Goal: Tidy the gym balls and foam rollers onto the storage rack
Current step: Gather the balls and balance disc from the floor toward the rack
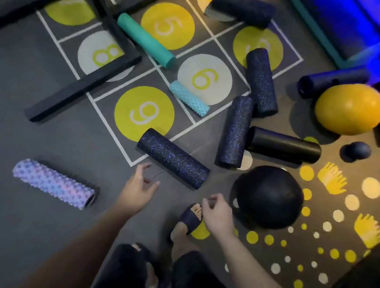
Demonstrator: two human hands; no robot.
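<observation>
Foam rollers and balls lie scattered on the gym floor. A blue-speckled black roller (173,158) lies just beyond my left hand (139,187), which is open and empty, fingers spread. My right hand (217,212) hovers with loosely curled fingers, holding nothing, beside a large black ball (270,196). A knobbly purple roller (53,183) lies to the left. Further off are a teal roller (146,40), a small light-blue knobbly roller (189,98), several dark rollers, an orange ball (350,108) and a small dark ball (355,151).
The black metal feet of a rack frame (83,84) cross the numbered floor grid at upper left. My feet in dark slides (190,218) stand below the hands. A teal-edged platform (329,29) under blue light runs along the upper right.
</observation>
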